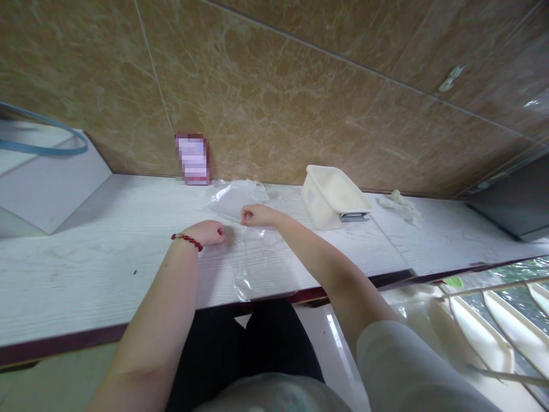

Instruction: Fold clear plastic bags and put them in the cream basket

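My left hand (210,232), with a red bead bracelet (189,240) on its wrist, is curled closed above the white wood-grain counter (150,229). What its fingers hold, if anything, is hidden. To its right, my right hand (256,214) is closed, its fingertips at the upper edge of a clear plastic bag (261,260). That bag reaches down toward the counter's front edge. Just beyond the right hand, more clear plastic (238,194) lies crumpled by the wall. It is unclear whether the two pieces are joined.
A cream plastic bin (317,200) with a grey latch stands right of my hands. Crumpled whitish material (401,207) lies farther right. Against the tiled wall leans a phone (194,160). A white box (51,177) occupies the left end, and cream trays (480,332) sit on a rack at lower right.
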`<state>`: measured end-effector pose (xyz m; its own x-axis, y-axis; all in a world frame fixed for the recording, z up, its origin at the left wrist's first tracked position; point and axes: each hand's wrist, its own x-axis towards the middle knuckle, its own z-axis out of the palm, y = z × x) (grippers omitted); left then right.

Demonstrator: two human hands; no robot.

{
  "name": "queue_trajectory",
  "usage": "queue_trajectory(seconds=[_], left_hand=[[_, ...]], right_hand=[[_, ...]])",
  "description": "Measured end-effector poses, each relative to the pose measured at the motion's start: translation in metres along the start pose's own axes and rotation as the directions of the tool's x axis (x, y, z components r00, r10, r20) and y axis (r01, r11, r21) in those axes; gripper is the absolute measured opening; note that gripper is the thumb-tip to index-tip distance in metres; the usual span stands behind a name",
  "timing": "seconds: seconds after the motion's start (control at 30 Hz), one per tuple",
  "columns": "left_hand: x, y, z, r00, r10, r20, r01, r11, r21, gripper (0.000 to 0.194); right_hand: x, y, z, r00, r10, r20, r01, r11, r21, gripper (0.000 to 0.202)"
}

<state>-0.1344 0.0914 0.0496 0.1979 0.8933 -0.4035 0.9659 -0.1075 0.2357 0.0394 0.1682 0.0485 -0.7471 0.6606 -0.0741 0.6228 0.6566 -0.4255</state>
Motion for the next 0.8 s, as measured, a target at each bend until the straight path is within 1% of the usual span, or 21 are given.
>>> queue_trajectory(seconds=[0.1, 0.23, 0.3, 0.37, 0.43, 0.5, 0.57, 0.63, 0.7, 0.8], left_hand=[[0.001, 0.000, 0.001, 1.000, 0.005, -0.028, -0.006, 1.000, -0.012, 0.029], [0.004, -0.002, 0.003, 0.998, 0.032, -0.052, -0.035, 0.998, -0.048, 0.030], [0.006, 0.000, 0.003, 0.997, 0.021, -0.076, -0.026, 0.997, -0.070, 0.037], [0.008, 0.004, 0.005, 0.991, 0.023, -0.134, -0.035, 0.996, -0.086, 0.048], [0.012, 0.011, 0.008, 0.975, 0.071, -0.209, -0.091, 0.992, -0.088, 0.055], [0.016, 0.020, 0.013, 0.952, 0.153, -0.266, -0.178, 0.982, -0.071, 0.055], [0.020, 0.027, 0.018, 0.933, 0.231, -0.277, -0.252, 0.967, -0.043, 0.049], [0.023, 0.031, 0.021, 0.920, 0.292, -0.261, -0.309, 0.951, -0.026, 0.043], [0.024, 0.032, 0.023, 0.912, 0.327, -0.246, -0.347, 0.937, -0.039, 0.042], [0.024, 0.030, 0.023, 0.908, 0.341, -0.241, -0.370, 0.925, -0.085, 0.047]], right_hand=[[-0.010, 0.003, -0.002, 0.997, -0.077, -0.019, 0.078, 0.990, 0.117, 0.019], [-0.022, 0.009, -0.001, 0.997, -0.067, -0.031, 0.072, 0.966, 0.249, 0.034], [-0.029, 0.010, 0.000, 0.995, -0.073, -0.063, 0.086, 0.966, 0.243, 0.038], [-0.035, 0.010, 0.002, 0.989, -0.098, -0.109, 0.119, 0.970, 0.211, 0.042], [-0.041, 0.009, 0.004, 0.982, -0.115, -0.151, 0.143, 0.971, 0.192, 0.045], [-0.045, 0.009, 0.005, 0.974, -0.128, -0.186, 0.162, 0.970, 0.181, 0.046], [-0.049, 0.010, 0.006, 0.963, -0.150, -0.222, 0.192, 0.965, 0.179, 0.045], [-0.054, 0.011, 0.006, 0.951, -0.173, -0.255, 0.222, 0.958, 0.179, 0.044], [-0.062, 0.012, 0.007, 0.944, -0.179, -0.277, 0.232, 0.957, 0.172, 0.043], [-0.076, 0.014, 0.009, 0.942, -0.178, -0.284, 0.220, 0.967, 0.125, 0.039]])
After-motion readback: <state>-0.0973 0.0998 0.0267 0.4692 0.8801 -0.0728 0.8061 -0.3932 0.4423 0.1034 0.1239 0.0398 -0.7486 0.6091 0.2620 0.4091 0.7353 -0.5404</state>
